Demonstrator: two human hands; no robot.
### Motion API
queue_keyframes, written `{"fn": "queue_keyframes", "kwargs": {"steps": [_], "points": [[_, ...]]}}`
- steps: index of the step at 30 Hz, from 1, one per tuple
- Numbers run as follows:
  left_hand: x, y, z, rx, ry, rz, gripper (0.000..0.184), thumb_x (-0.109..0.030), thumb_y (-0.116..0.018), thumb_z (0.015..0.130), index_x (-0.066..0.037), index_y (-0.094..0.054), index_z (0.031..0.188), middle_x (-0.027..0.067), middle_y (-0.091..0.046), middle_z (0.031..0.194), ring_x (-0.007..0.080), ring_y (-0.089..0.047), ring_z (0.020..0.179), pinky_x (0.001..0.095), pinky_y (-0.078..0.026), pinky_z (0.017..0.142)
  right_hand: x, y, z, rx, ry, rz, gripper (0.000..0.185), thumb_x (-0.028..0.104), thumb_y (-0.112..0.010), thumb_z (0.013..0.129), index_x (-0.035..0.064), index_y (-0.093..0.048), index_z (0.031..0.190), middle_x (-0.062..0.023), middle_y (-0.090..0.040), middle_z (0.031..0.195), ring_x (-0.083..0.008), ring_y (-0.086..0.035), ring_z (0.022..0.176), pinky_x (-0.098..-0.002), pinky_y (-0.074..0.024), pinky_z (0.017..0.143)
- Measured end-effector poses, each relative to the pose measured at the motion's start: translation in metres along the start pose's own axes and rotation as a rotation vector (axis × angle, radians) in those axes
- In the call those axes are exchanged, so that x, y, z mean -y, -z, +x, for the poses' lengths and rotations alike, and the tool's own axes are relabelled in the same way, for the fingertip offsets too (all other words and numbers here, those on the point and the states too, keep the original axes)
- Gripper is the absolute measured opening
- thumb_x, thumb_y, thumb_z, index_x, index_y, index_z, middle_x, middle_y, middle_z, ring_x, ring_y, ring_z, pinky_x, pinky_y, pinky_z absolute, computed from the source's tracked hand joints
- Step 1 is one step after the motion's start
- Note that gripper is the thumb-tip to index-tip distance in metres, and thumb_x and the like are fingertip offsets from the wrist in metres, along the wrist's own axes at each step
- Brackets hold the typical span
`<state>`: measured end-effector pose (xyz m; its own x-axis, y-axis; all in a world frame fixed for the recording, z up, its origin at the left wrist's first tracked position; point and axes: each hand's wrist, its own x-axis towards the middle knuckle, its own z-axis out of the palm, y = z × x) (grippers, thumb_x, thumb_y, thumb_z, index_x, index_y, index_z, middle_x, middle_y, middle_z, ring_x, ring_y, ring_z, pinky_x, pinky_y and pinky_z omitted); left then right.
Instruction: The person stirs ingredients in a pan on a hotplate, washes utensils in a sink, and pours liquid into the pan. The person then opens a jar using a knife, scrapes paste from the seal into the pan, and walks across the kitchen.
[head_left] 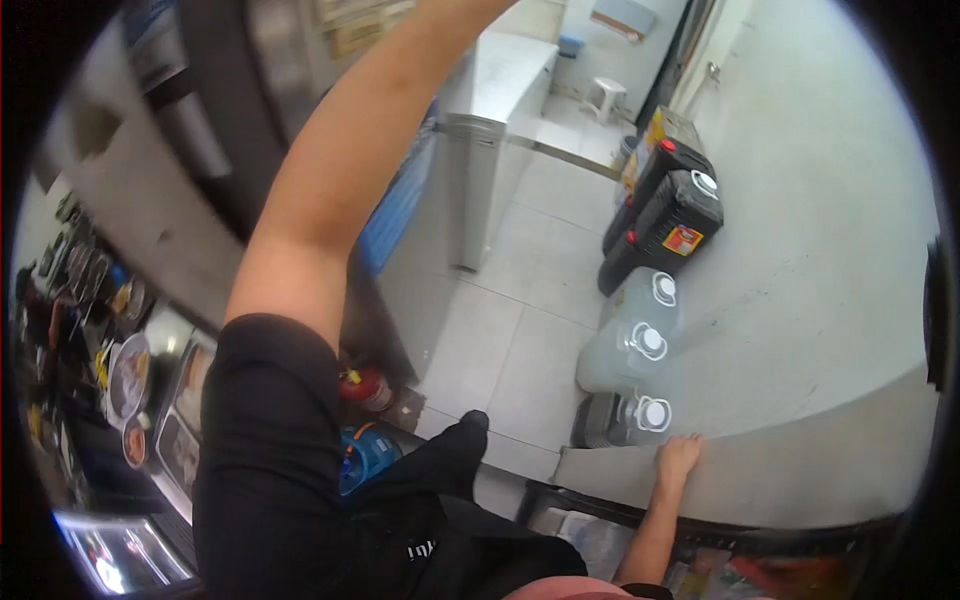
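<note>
My left arm reaches up across the view, and its hand lies beyond the top edge, out of sight. Low on the right, my right hand rests against the edge of the pale wall, its fingers bent; what they hold, if anything, is too small to tell. Just left of that hand stands a jug with a white cap. Behind it are clear jugs with white caps, then black jugs along the wall.
A red extinguisher and a blue container are by my legs. A white counter and a stool stand farther back on the tiled floor. Bowls and trays lie at the left.
</note>
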<state>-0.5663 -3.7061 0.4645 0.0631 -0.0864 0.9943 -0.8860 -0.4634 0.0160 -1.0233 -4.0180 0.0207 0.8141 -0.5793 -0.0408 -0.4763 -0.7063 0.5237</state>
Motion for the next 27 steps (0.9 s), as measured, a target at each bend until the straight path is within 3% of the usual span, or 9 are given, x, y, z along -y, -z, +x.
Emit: {"fn": "queue_keyframes", "kwargs": {"steps": [2,4,7,9,13,20,22,25,27], "points": [[0.023,-0.071,0.008,0.173,-0.268,0.281,0.043,-0.044,-0.048,0.089,-0.004,-0.055,0.104,0.0201,-0.065,0.083,0.0377,-0.062,0.079,0.0455,-0.049,0.067,-0.003,-0.018,0.000,-0.148,0.008,-0.047,0.024,0.020,-0.053,0.076,0.0042,-0.070,0.082,-0.0169,-0.065,0.090,-0.0337,-0.056,0.097,-0.0424,-0.0322,0.092],[0.030,-0.111,0.014,0.466,-0.009,-0.058,0.046,-0.044,-0.054,0.086,-0.012,-0.047,0.118,0.0174,-0.062,0.104,0.0338,-0.064,0.082,0.0449,-0.051,0.066,-0.006,-0.015,0.001,-0.055,0.047,-0.019,0.024,0.019,-0.052,0.077,0.0051,-0.070,0.082,-0.0174,-0.064,0.093,-0.0349,-0.054,0.099,-0.0424,-0.0317,0.092],[0.033,-0.144,-0.058,0.345,-0.243,-0.273,0.031,-0.037,-0.058,0.085,-0.007,-0.059,0.079,0.0085,-0.061,0.071,0.0278,-0.059,0.070,0.0417,-0.049,0.073,0.000,0.028,0.006,0.091,0.000,-0.046,0.024,0.018,-0.051,0.077,0.0061,-0.071,0.083,-0.0158,-0.064,0.094,-0.0327,-0.054,0.098,-0.0418,-0.0316,0.092],[0.023,-0.128,-0.106,0.543,0.005,-0.406,0.022,-0.026,-0.065,0.082,-0.005,-0.057,0.084,0.0081,-0.061,0.080,0.0246,-0.059,0.078,0.0509,-0.035,0.099,-0.001,0.039,0.015,0.381,0.011,0.070,0.031,0.019,-0.047,0.082,0.0012,-0.068,0.095,-0.0187,-0.063,0.101,-0.0310,-0.052,0.106,-0.0447,-0.0250,0.100],[0.012,-0.109,-0.189,0.591,0.840,-0.431,0.020,-0.020,-0.065,0.082,-0.004,-0.054,0.077,0.0074,-0.057,0.074,0.0233,-0.057,0.073,0.0378,-0.044,0.082,0.001,0.042,0.040,0.629,0.036,-0.036,0.033,0.022,-0.045,0.086,0.0047,-0.066,0.104,-0.0151,-0.062,0.109,-0.0293,-0.053,0.109,-0.0482,-0.0266,0.098],[0.081,-0.175,-0.222,0.446,0.975,-0.464,0.015,-0.016,-0.057,0.089,-0.001,-0.054,0.093,0.0107,-0.056,0.090,0.0187,-0.058,0.079,0.0282,-0.045,0.071,-0.028,0.019,0.150,1.365,0.153,0.362,0.043,0.033,-0.057,0.081,0.0094,-0.060,0.117,-0.0104,-0.058,0.121,-0.0305,-0.061,0.100,-0.0479,-0.0480,0.074],[0.101,-0.210,-0.200,0.326,1.116,-0.481,0.017,-0.018,-0.054,0.091,-0.002,-0.052,0.099,0.0069,-0.055,0.091,0.0141,-0.058,0.080,0.0256,-0.044,0.071,-0.032,0.035,0.195,1.561,-0.190,0.747,0.045,0.041,-0.059,0.080,0.0085,-0.063,0.111,-0.0131,-0.066,0.103,-0.0295,-0.066,0.082,-0.0404,-0.0508,0.071],[0.116,-0.290,-0.150,0.341,1.164,-0.437,0.021,-0.019,-0.056,0.090,-0.002,-0.051,0.103,0.0086,-0.056,0.094,0.0162,-0.060,0.083,0.0271,-0.045,0.073,-0.034,0.019,0.289,1.328,-0.105,0.739,0.045,0.044,-0.056,0.082,0.0075,-0.065,0.107,-0.0157,-0.067,0.097,-0.0283,-0.067,0.077,-0.0411,-0.0506,0.071],[0.117,-0.351,-0.110,0.721,0.833,-0.511,0.023,-0.019,-0.056,0.089,-0.003,-0.052,0.104,0.0142,-0.056,0.102,0.0229,-0.062,0.077,0.0335,-0.047,0.071,-0.036,0.007,0.373,1.213,0.152,0.650,0.040,0.038,-0.058,0.079,0.0060,-0.066,0.102,-0.0139,-0.066,0.092,-0.0261,-0.065,0.073,-0.0400,-0.0535,0.062]]}}
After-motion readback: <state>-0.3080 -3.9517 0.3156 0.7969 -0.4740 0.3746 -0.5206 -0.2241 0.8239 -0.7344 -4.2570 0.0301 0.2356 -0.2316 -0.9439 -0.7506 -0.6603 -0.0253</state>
